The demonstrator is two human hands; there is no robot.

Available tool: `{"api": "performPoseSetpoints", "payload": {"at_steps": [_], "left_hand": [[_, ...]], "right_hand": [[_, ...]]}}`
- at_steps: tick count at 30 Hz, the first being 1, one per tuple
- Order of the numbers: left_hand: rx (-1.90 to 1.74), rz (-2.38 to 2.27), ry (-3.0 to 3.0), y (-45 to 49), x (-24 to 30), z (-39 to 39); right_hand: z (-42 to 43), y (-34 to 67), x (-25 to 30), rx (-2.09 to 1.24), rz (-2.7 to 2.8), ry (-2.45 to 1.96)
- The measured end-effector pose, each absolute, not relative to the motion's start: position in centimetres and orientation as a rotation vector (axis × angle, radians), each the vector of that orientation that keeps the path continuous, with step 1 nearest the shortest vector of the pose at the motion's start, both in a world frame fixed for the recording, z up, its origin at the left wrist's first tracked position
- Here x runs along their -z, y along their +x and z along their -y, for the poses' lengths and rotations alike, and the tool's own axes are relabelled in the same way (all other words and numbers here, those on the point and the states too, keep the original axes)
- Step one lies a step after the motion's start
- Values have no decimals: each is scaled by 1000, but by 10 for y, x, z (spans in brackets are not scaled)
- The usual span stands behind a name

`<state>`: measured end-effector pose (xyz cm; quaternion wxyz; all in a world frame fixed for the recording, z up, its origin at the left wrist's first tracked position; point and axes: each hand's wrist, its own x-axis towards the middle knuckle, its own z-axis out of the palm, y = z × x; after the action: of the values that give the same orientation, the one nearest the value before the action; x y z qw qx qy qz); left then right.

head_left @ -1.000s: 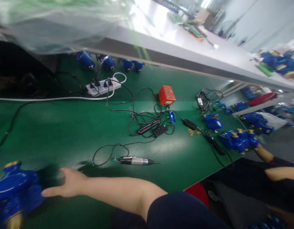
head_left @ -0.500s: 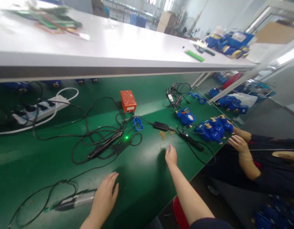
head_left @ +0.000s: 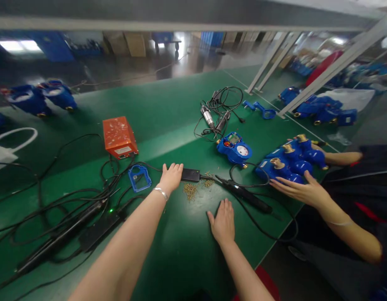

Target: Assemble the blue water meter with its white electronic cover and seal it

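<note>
My left hand (head_left: 172,177), with a bracelet at its wrist, is closed over the left end of a small black adapter box (head_left: 190,175) in a cable. Part of the box is hidden under the fingers. Just below the box lies a pile of small brass-coloured screws (head_left: 190,191), with a smaller scatter of screws (head_left: 208,179) to its right. My right hand (head_left: 224,221) rests palm down on the green tabletop, fingers stretched and thumb apart, holding nothing. A black electric screwdriver (head_left: 248,197) lies to its upper right.
An orange box (head_left: 120,137), a blue frame (head_left: 139,178) and tangled black cables lie left. A blue meter (head_left: 234,148) and corded tools (head_left: 208,117) are farther back. At right, a co-worker's hands (head_left: 303,190) touch blue meter bodies (head_left: 285,161). A shelf (head_left: 180,16) hangs overhead.
My left hand has moved from beside the silver-and-black tool at lower left, forward and right onto the adapter box. My right hand has opened flat. The view has tipped downward and moved closer.
</note>
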<state>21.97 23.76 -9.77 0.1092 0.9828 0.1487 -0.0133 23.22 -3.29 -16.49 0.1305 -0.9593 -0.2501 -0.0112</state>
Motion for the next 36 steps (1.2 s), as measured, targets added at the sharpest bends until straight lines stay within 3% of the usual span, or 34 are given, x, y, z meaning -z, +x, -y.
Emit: {"api": "performPoseSetpoints", "payload": {"at_steps": [9,16,28,36], "left_hand": [[-114,-551,2949,245,64,-242],[-199,-650,2906,266,99,-270],[-374,-707,2607,168,157,-207],[-195,-256,2483,181,151,-180]], "right_hand": [[-44,342,172,23,875,-2683],[-64,378,176,-9,1063,-2492],[-85,285,152,-310,1535,-2036],[-35,273,158,-171,1263,-2117]]}}
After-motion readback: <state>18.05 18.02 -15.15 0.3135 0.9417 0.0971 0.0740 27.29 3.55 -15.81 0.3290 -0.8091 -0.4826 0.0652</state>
